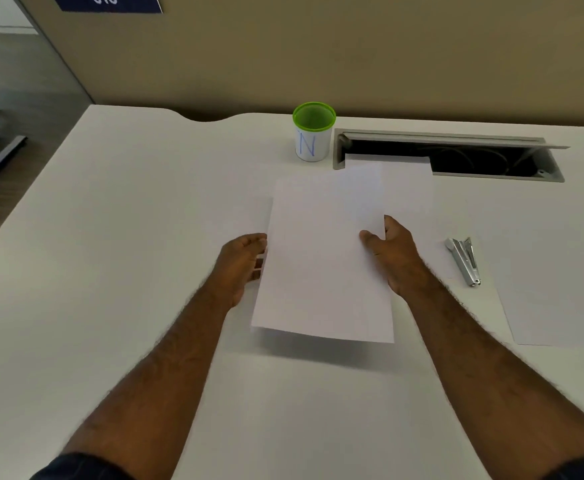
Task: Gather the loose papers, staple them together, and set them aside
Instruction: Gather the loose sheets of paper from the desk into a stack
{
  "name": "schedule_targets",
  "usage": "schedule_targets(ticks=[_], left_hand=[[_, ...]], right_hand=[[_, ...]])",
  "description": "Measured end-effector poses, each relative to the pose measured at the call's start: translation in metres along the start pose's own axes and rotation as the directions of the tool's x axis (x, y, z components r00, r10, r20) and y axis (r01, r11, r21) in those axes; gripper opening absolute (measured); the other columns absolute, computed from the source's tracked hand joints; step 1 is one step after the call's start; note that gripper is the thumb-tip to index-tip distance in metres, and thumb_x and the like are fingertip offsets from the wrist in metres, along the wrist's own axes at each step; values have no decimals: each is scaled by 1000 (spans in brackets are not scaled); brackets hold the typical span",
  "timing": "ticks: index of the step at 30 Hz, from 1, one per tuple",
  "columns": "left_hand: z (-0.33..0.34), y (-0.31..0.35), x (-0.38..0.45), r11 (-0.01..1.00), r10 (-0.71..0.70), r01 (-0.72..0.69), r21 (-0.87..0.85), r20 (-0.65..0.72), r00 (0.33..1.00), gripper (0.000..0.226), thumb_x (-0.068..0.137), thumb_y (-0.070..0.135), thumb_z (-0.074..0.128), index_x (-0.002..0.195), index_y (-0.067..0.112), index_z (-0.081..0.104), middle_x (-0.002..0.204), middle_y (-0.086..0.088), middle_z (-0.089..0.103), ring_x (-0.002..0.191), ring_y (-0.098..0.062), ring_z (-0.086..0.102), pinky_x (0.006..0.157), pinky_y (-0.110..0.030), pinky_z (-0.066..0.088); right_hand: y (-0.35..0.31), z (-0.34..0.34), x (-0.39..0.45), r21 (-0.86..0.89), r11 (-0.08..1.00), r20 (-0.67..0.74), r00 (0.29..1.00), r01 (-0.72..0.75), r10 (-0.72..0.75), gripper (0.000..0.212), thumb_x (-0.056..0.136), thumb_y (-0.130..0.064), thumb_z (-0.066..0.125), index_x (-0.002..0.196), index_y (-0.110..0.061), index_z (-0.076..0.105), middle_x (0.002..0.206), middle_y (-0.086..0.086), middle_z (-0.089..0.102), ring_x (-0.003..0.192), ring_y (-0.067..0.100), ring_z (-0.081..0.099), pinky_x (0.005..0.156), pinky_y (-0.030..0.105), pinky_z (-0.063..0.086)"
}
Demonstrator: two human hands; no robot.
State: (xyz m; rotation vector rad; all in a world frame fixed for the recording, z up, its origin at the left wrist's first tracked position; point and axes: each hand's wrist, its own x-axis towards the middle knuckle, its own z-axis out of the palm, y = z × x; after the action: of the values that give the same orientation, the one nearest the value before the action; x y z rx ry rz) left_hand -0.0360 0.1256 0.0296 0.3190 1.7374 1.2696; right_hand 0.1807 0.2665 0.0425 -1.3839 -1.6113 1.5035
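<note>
Nearest the camera, in the lower half of the frame, two bare forearms are reaching forward over the white surface (110, 237), and between them a sheet of paper (321, 265) is hovering just clear of it, its near edge throwing a shadow below. The left hand (240, 263) is curling around the sheet's left edge with the fingers tucked underneath, and the right hand (392, 254) is pinching the right edge, thumb on top, so both are closed on the held paper rather than lying open. The grip looks light and sits at the edges only, so the sheet is likely sagging in the middle; if either hand is loosening, the paper could be sliding out or creasing. Just beyond the right hand, a second sheet (404, 178) is lying at centre right, partly under the lifted one, and its far edge is overhanging the open cable tray (498, 161) in the upper right; a careless nudge could be pushing it into that dark slot. To the right, another sheet (526, 313) is lying flat with the metal stapler (465, 261) resting on or at its far-left corner, so pulling that page could be dragging the stapler along or tearing the corner. Farthest off, in the upper centre, a green-rimmed cup (313, 133) is standing upright beside the tray, near enough for a sweeping paper to be tipping it
</note>
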Motion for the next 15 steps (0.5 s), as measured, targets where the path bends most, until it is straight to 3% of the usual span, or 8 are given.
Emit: schedule_targets(ticks=[2,3,5,7,10,15], left_hand=[[-3,5,16,997,34,-25,70,-136,990,26,92,19,62,116,12,66,103,-8,73,84,-23,71,72,-35,58],[-6,7,25,983,81,-39,178,-241,967,31,89,20,64,118,11,66,104,-7,73,87,-23,71,77,-36,59],[-13,10,41,881,232,-4,473,-424,875,45,85,28,67,126,12,61,120,-9,67,108,-28,64,95,-37,51],[-20,13,55,808,288,80,584,-510,811,63,81,37,71,134,9,49,135,-15,53,125,-34,50,101,-43,42],[-22,24,70,752,160,280,597,-577,801,87,72,49,78,136,7,38,140,-17,39,129,-36,39,100,-52,41],[-14,42,83,677,34,433,595,-613,789,85,67,37,83,131,9,36,136,-17,34,122,-32,39,83,-39,42]], right_hand=[[0,0,5,-24,1000,-19,1000,12,-13,19,91,-13,58,109,-18,58,110,1,65,97,21,62,90,35,50],[-1,0,6,-38,999,-31,999,20,-21,22,91,-12,59,113,-15,58,109,1,64,97,20,61,91,35,50],[-2,-1,10,-41,999,-51,998,24,-26,28,91,-12,59,119,-10,58,109,1,62,97,20,60,91,34,50],[-3,-1,11,-29,999,-65,998,24,-26,30,91,-12,59,121,-9,57,110,1,62,98,19,60,90,31,49],[-3,-2,11,9,1000,-79,997,18,-17,31,91,-13,60,122,-11,57,114,2,62,99,19,60,91,31,49],[-1,-7,8,67,998,-102,995,-12,19,30,91,-15,60,120,-12,58,115,3,65,100,21,63,90,33,52]])
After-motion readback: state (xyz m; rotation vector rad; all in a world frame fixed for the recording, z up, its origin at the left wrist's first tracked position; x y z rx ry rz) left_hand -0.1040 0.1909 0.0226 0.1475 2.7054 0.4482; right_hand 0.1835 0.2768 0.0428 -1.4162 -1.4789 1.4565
